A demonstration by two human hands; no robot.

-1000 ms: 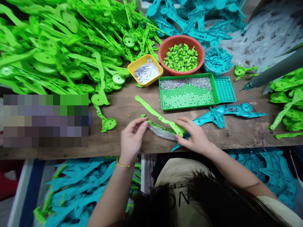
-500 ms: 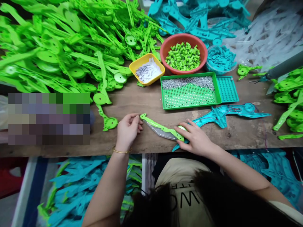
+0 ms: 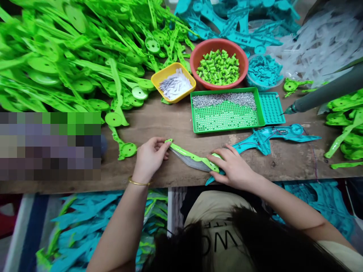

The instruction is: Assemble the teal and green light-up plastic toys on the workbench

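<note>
Since half a second earlier, fingers of the left hand (image 3: 149,158) have been brought onto the ten-o'clock tip of a slender, bright-green plastic part (image 3: 188,152), which is now pinched narrowly. Its four-o'clock end is held between the fingers of the right hand (image 3: 236,168), over the brown wooden bench (image 3: 170,122). Below its edge, a translucent curved plastic strip (image 3: 193,162) is seen. Toward three o'clock, a long teal plastic frame (image 3: 263,139) is partly covered by the right hand; at one o'clock, a green perforated rectangular tray (image 3: 212,122) is placed.

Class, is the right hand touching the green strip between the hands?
Touching: the head view shows the right hand gripping the green strip at one end.
</note>
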